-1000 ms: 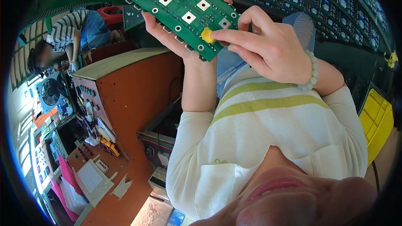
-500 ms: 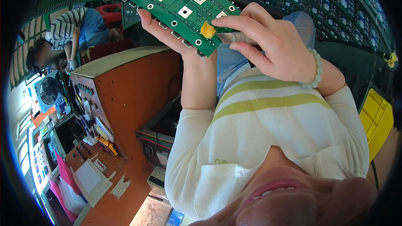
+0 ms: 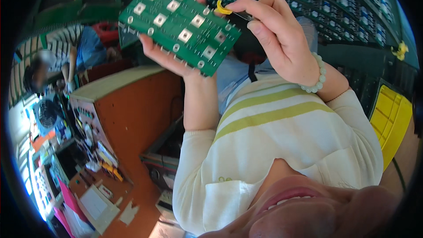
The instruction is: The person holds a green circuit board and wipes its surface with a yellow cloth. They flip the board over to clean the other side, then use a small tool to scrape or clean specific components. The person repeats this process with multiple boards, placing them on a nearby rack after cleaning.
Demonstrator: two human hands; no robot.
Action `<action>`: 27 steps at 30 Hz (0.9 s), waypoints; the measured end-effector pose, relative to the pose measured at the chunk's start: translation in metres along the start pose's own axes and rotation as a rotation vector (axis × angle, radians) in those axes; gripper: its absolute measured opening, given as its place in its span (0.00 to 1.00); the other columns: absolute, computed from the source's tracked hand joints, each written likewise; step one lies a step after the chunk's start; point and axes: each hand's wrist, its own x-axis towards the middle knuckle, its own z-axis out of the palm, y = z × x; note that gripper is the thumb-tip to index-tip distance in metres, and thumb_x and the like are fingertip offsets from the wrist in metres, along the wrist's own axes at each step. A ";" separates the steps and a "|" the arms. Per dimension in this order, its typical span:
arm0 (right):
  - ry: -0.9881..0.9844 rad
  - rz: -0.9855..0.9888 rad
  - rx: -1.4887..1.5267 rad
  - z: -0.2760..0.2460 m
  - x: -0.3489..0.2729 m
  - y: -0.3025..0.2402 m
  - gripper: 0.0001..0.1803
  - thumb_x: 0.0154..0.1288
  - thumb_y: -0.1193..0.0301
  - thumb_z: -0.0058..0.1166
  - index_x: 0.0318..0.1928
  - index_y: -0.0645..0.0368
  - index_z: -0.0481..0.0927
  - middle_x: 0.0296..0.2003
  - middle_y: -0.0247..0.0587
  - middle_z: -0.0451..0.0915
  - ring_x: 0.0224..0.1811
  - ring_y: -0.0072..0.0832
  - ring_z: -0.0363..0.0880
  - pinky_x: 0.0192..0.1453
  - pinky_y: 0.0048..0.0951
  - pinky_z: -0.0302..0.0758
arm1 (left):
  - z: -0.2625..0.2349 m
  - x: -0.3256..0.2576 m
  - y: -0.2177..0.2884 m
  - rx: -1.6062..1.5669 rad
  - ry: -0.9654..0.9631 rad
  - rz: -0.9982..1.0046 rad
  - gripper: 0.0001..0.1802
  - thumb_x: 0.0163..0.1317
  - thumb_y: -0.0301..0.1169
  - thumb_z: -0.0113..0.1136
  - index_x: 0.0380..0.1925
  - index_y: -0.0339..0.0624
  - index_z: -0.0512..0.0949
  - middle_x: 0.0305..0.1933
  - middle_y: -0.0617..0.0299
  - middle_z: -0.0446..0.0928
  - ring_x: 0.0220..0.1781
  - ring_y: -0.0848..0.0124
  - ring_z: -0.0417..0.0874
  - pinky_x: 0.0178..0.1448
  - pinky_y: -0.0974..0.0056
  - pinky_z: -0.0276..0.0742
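The left hand (image 3: 165,58) is closed on a green board (image 3: 176,28), the thumb lying along its near left edge and fingertips showing past its far edge. The board is tilted, held up in the air in front of the person. Square white pads and pale rings cover its face, with fine white marks between them; whether these are print or solder cannot be told at this size.

The right hand (image 3: 284,39) pinches a thin metal tool (image 3: 243,16) between thumb and index finger. At the tool's tip is a curved yellow piece (image 3: 221,9), just past the board's right edge in this view. Pale green beads (image 3: 319,75) circle the right wrist.

On the sweater (image 3: 282,128) a small green curled motif sits by the pocket; it does not resolve into letters. To the left, a white sheet (image 3: 93,203) and pink folders (image 3: 70,200) lie on the brown tabletop (image 3: 120,228); any writing there is too small to read. Rows of blue-and-white parts (image 3: 326,13) fill the upper right, their markings blurred. A yellow tray (image 3: 390,121) stands at right.
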 end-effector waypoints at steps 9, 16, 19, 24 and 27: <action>0.445 0.298 -0.424 -0.116 -0.040 0.099 0.16 0.74 0.65 0.46 0.59 0.42 0.75 0.36 0.41 0.69 0.38 0.37 0.74 0.44 0.32 0.73 | -0.015 0.011 -0.017 0.025 -0.161 -0.209 0.49 0.61 0.60 0.49 0.72 0.37 0.54 0.71 0.38 0.60 0.66 0.45 0.68 0.65 0.34 0.61; 1.061 0.555 -1.405 -0.263 -0.111 0.086 0.15 0.74 0.64 0.44 0.57 0.41 0.74 0.43 0.40 0.77 0.38 0.44 0.82 0.37 0.40 0.80 | -0.002 0.017 -0.036 -0.035 -0.183 -0.330 0.47 0.58 0.60 0.55 0.71 0.43 0.57 0.69 0.41 0.63 0.62 0.52 0.70 0.57 0.44 0.65; 0.877 0.962 -1.491 -0.296 -0.127 0.097 0.18 0.74 0.57 0.40 0.60 0.42 0.70 0.46 0.47 0.77 0.37 0.51 0.82 0.37 0.51 0.80 | 0.002 0.018 -0.036 -0.056 -0.161 -0.293 0.46 0.60 0.60 0.52 0.71 0.43 0.58 0.67 0.39 0.66 0.59 0.49 0.74 0.56 0.40 0.67; 0.491 1.132 -1.250 -0.332 -0.141 0.101 0.36 0.68 0.52 0.50 0.72 0.49 0.58 0.55 0.56 0.78 0.56 0.53 0.77 0.57 0.49 0.73 | 0.015 0.016 -0.024 -0.024 -0.009 -0.233 0.44 0.60 0.61 0.48 0.67 0.40 0.62 0.59 0.40 0.72 0.54 0.51 0.78 0.48 0.36 0.79; 0.391 0.832 -1.278 -0.395 -0.206 0.183 0.33 0.70 0.58 0.49 0.72 0.51 0.60 0.63 0.54 0.71 0.64 0.51 0.71 0.64 0.45 0.69 | 0.010 0.020 -0.024 0.033 -0.053 -0.201 0.42 0.62 0.62 0.46 0.63 0.38 0.66 0.54 0.44 0.75 0.47 0.54 0.82 0.42 0.46 0.84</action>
